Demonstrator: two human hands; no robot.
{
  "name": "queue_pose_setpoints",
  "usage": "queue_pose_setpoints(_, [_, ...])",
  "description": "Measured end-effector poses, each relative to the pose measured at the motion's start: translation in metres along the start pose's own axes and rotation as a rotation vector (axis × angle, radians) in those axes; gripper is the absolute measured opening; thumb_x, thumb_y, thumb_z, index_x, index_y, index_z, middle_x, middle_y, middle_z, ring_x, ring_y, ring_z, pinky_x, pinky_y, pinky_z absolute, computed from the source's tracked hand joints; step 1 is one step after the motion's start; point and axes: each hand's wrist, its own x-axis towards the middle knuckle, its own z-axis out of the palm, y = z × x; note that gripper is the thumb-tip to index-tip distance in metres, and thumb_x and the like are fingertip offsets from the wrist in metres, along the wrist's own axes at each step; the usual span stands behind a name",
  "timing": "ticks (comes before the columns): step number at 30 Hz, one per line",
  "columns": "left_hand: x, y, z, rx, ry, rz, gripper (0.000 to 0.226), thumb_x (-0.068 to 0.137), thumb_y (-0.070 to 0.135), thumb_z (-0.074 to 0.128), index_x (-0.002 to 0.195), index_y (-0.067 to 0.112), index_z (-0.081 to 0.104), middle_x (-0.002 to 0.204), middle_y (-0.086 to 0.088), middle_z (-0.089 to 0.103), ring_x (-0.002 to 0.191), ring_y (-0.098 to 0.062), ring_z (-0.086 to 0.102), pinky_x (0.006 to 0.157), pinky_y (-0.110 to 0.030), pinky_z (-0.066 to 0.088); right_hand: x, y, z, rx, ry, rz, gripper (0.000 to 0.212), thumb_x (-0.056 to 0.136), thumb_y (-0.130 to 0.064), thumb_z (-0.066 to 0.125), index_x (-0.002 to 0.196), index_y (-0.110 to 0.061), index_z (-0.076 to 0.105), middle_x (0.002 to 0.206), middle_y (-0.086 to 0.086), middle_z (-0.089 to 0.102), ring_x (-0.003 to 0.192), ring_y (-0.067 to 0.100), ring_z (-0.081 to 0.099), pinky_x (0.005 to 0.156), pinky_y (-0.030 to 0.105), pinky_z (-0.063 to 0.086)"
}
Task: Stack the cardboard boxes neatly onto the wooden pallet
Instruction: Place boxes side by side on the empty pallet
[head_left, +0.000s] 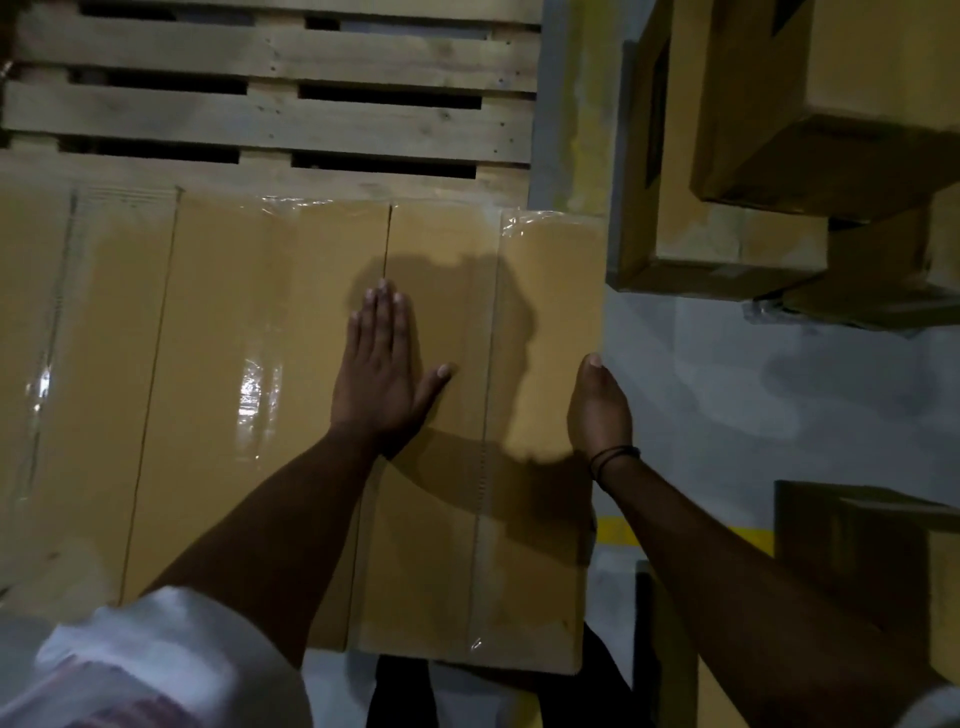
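Cardboard box (545, 322) squaring at pallet (270, 119) right edge: my left hand (384, 374) flat atop, right hand (597, 410) grip unclear; next, push flush.

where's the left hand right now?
Head view, centre: left hand lies flat atop the cardboard boxes, left of the right hand; bare pallet slats beyond.

I'm seeing bare pallet slats (270, 117) lying open beyond the taped boxes (249, 364); rightward, floor (779, 395) is showing free between a stacked pile (753, 130) and a nearer carton (872, 551).
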Motion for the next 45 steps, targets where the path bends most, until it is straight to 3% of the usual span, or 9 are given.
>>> queue_pose_setpoints(3, [-0.024, 0.005, 0.007, -0.032, 0.019, 0.002, 0.097, 0.101, 0.066, 0.033, 0.161, -0.001, -0.003, 0.17, -0.019, -0.013, 0.158, -0.032, -0.011, 0.128, -0.052, 0.007, -0.021, 0.015, 0.005, 0.002, 0.047, -0.082, 0.052, 0.108, -0.04, 0.04, 0.154, -0.015, 0.039, 0.157, 0.007, 0.043, 0.142, 0.029, 0.04, 0.109, 0.026, 0.028])
queue_pose_setpoints(7, [-0.039, 0.004, 0.011, -0.055, 0.065, 0.031, 0.097, 0.101, 0.065, 0.038, 0.162, -0.002, 0.002, 0.17, -0.02, -0.007, 0.158, -0.032, -0.007, 0.128, -0.051, 0.007, -0.025, 0.024, 0.009, -0.046, 0.066, -0.129, 0.047, 0.109, -0.038, 0.04, 0.151, -0.017, 0.045, 0.152, 0.006, 0.049, 0.138, 0.029, 0.044, 0.101, 0.02, 0.024])
queue_pose_setpoints(16, [-0.041, -0.005, 0.013, -0.059, 0.073, 0.056, 0.096, 0.102, 0.067, 0.029, 0.161, -0.003, 0.001, 0.17, -0.021, -0.007, 0.158, -0.032, -0.009, 0.128, -0.05, 0.007, -0.019, 0.031, 0.018, -0.08, 0.094, -0.099, 0.051, 0.107, -0.043, 0.041, 0.15, -0.016, 0.047, 0.151, 0.006, 0.051, 0.138, 0.029, 0.045, 0.109, 0.026, 0.028])
queue_pose_setpoints(21, [-0.043, -0.022, 0.013, -0.039, 0.072, 0.053, 0.096, 0.102, 0.067, 0.028, 0.161, -0.003, 0.002, 0.17, -0.022, -0.007, 0.158, -0.033, -0.009, 0.128, -0.051, 0.007, -0.023, 0.032, 0.033, -0.075, 0.08, -0.047, 0.063, 0.103, -0.057, 0.04, 0.154, -0.019, 0.041, 0.156, 0.004, 0.046, 0.142, 0.028, 0.042, 0.121, 0.042, 0.031])
queue_pose_setpoints(28, [-0.046, -0.042, 0.011, -0.044, 0.1, 0.059, 0.096, 0.102, 0.068, 0.028, 0.161, -0.004, 0.004, 0.17, -0.023, -0.005, 0.158, -0.034, -0.007, 0.128, -0.051, 0.007, -0.028, 0.03, 0.053, -0.043, 0.079, -0.071, 0.05, 0.107, -0.047, 0.041, 0.149, -0.019, 0.048, 0.149, 0.003, 0.053, 0.135, 0.025, 0.048, 0.106, 0.024, 0.031])
queue_pose_setpoints(34, [-0.046, -0.044, 0.012, -0.049, 0.098, 0.056, 0.096, 0.102, 0.068, 0.029, 0.161, -0.003, 0.002, 0.17, -0.022, -0.007, 0.158, -0.033, -0.008, 0.128, -0.05, 0.006, -0.027, 0.03, 0.056, -0.097, 0.09, -0.098, 0.051, 0.108, -0.045, 0.038, 0.149, -0.017, 0.045, 0.148, 0.006, 0.053, 0.134, 0.029, 0.049, 0.103, 0.025, 0.031])
queue_pose_setpoints(38, [-0.046, -0.044, 0.011, -0.061, 0.053, 0.046, 0.097, 0.102, 0.069, 0.025, 0.161, -0.003, 0.0, 0.17, -0.022, -0.008, 0.158, -0.033, -0.01, 0.128, -0.05, 0.005, -0.031, 0.027, 0.059, -0.217, 0.124, -0.094, 0.063, 0.108, -0.047, 0.034, 0.16, -0.013, 0.023, 0.159, 0.015, 0.038, 0.142, 0.036, 0.04, 0.113, 0.036, 0.031])
queue_pose_setpoints(41, [-0.049, -0.04, -0.001, -0.089, -0.017, 0.027, 0.099, 0.1, 0.073, 0.019, 0.161, -0.002, -0.003, 0.169, -0.022, -0.01, 0.158, -0.033, -0.011, 0.128, -0.049, 0.001, -0.041, 0.017, 0.06, -0.354, 0.134, -0.139, 0.075, 0.107, -0.046, 0.037, 0.162, -0.007, 0.005, 0.168, 0.017, 0.013, 0.153, 0.033, 0.018, 0.124, 0.04, 0.016])
queue_pose_setpoints(45, [-0.055, -0.025, -0.044, -0.098, -0.002, 0.128, 0.097, 0.101, 0.07, 0.023, 0.161, -0.003, 0.0, 0.169, -0.022, -0.008, 0.157, -0.035, -0.011, 0.128, -0.048, -0.002, -0.08, -0.02, 0.067, -0.625, 0.066, -0.344, 0.072, 0.106, -0.047, 0.036, 0.162, -0.012, 0.007, 0.169, 0.013, 0.007, 0.156, 0.031, 0.008, 0.126, 0.045, 0.01])
